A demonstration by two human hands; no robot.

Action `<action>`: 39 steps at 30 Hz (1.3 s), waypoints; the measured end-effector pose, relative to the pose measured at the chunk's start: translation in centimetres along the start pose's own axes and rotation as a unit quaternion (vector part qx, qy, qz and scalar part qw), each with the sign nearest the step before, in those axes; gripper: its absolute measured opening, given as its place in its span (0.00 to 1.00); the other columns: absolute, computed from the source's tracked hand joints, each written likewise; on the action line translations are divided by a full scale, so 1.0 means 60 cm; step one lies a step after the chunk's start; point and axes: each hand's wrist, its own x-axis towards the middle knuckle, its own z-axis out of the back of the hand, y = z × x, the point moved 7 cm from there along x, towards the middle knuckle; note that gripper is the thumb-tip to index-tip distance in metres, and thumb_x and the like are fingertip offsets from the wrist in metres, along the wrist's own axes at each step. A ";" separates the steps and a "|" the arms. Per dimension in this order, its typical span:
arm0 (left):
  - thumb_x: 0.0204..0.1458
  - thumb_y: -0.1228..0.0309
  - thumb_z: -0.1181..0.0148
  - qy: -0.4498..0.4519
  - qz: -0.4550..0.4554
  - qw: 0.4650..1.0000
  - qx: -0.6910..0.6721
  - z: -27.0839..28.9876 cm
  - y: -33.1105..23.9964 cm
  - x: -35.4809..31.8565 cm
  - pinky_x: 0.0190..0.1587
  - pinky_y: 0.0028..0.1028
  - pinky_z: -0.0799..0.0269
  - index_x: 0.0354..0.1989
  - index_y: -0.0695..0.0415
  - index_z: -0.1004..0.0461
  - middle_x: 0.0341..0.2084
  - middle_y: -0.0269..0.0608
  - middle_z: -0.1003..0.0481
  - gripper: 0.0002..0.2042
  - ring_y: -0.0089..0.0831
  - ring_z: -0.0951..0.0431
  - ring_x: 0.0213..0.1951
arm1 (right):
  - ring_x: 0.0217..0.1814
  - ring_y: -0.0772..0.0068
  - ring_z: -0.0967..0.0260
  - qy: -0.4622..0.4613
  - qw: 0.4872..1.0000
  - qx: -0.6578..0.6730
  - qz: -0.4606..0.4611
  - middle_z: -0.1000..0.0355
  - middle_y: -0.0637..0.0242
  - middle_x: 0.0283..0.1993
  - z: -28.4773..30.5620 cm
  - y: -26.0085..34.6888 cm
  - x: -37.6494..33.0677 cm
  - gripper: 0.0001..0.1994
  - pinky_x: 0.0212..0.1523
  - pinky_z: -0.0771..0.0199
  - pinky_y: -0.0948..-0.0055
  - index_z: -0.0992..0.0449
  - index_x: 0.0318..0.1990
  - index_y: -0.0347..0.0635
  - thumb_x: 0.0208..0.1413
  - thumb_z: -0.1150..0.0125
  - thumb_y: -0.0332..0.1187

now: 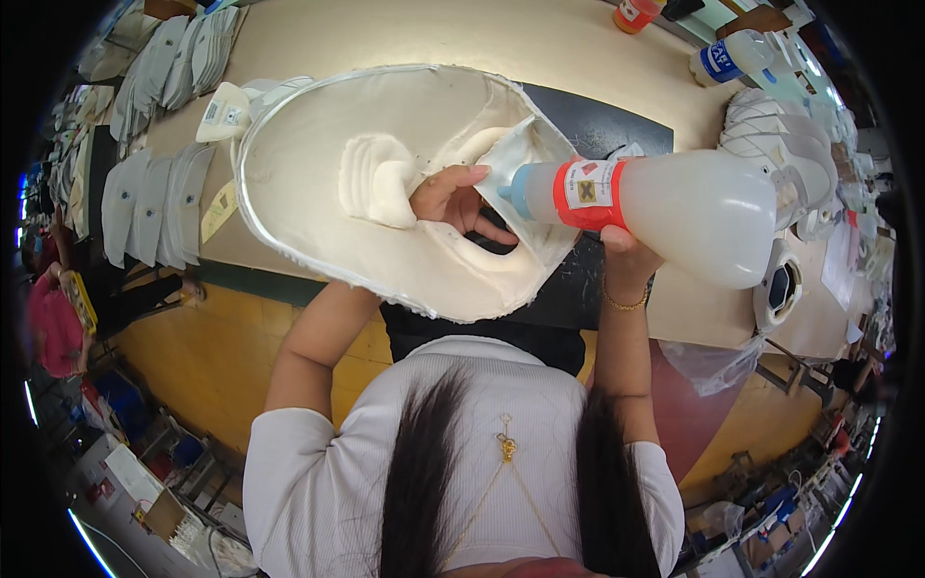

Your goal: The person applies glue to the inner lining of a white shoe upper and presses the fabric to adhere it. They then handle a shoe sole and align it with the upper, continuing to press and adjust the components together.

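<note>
A large oval, cream-coloured padded piece (318, 164) with a rough white edge is raised over the table in front of me. It has a raised ribbed pad and an opening toward its right side. My left hand (448, 200) comes up through that opening, its thumb against a pale flap (511, 154) and its other fingers curled below. In my right hand is a translucent white squeeze bottle (694, 207), tipped on its side, with a red label and a blue nozzle. The nozzle points left and lies at the flap; whether liquid comes out cannot be seen.
Stacks of white cut pieces (149, 207) lie at the left of the table (424, 39). A black board (607, 125) is under the work. More layered pieces (780, 144) and a roll (779, 287) sit at right, below another bottle (732, 60). A person (60, 323) is at far left.
</note>
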 end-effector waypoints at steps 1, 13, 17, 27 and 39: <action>0.60 0.61 0.54 -0.001 0.003 1.000 0.012 0.000 0.000 -0.002 0.48 0.45 0.20 0.63 0.70 0.44 0.53 0.59 0.29 0.28 0.48 0.21 0.48 | 0.50 0.61 0.27 -0.003 1.000 0.001 0.000 0.30 0.60 0.52 0.000 0.001 0.001 0.43 0.52 0.25 0.61 0.32 0.55 0.38 0.40 0.29 0.62; 0.59 0.61 0.53 -0.005 0.002 1.000 0.001 -0.007 0.001 -0.005 0.49 0.45 0.21 0.62 0.70 0.42 0.51 0.59 0.28 0.28 0.47 0.21 0.48 | 0.52 0.57 0.29 -0.131 0.989 0.052 -0.042 0.34 0.58 0.54 0.002 0.020 0.031 0.47 0.55 0.24 0.53 0.40 0.57 0.30 0.44 0.40 0.67; 0.59 0.60 0.53 0.003 0.018 1.000 0.018 -0.011 0.002 -0.003 0.50 0.44 0.21 0.62 0.69 0.42 0.52 0.57 0.28 0.28 0.46 0.21 0.48 | 0.50 0.57 0.29 -0.106 0.993 0.058 -0.013 0.33 0.60 0.52 0.005 0.008 0.028 0.47 0.54 0.25 0.55 0.38 0.56 0.31 0.39 0.32 0.64; 0.61 0.60 0.53 0.017 0.011 0.999 0.046 -0.009 0.004 -0.009 0.52 0.44 0.22 0.65 0.65 0.45 0.55 0.54 0.31 0.28 0.44 0.24 0.53 | 0.46 0.67 0.27 -0.098 0.995 -0.016 -0.024 0.25 0.65 0.45 0.013 -0.007 0.017 0.39 0.47 0.25 0.66 0.26 0.47 0.35 0.40 0.30 0.63; 0.62 0.68 0.50 -0.034 -0.040 0.997 0.065 -0.009 -0.006 -0.014 0.58 0.38 0.27 0.66 0.61 0.44 0.57 0.47 0.32 0.25 0.35 0.27 0.57 | 0.41 0.70 0.25 0.026 0.987 0.119 -0.103 0.24 0.64 0.40 -0.026 0.031 0.098 0.32 0.42 0.24 0.71 0.24 0.41 0.34 0.40 0.23 0.55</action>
